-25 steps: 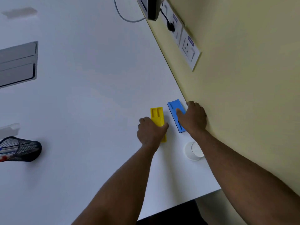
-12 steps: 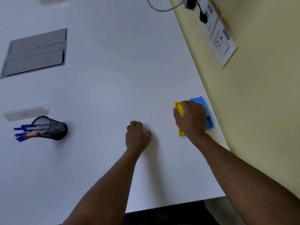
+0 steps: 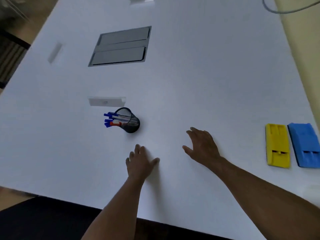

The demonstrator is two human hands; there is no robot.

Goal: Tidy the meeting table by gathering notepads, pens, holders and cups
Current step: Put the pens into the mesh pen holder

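A black mesh pen holder (image 3: pixel 130 121) lies tipped on its side on the white table (image 3: pixel 199 80), with several blue and white pens (image 3: pixel 112 119) sticking out to the left. My left hand (image 3: pixel 140 163) is open, flat over the table just below and right of the holder. Further right, my right hand (image 3: pixel 203 147) hovers open with fingers spread. A yellow holder (image 3: pixel 278 145) and a blue holder (image 3: pixel 305 144) lie side by side at the right edge, apart from both hands.
A grey cable hatch (image 3: pixel 121 46) is set into the table's far middle. Clear plastic stands (image 3: pixel 107 101) (image 3: pixel 55 52) rest behind and left of the pen holder. A cable (image 3: pixel 284 10) runs along the yellow wall at top right. The table's near edge is by my forearms.
My right hand let go of the yellow and blue holders and moved left; both hands opened. The view swung left, bringing the pen holder toward the centre.
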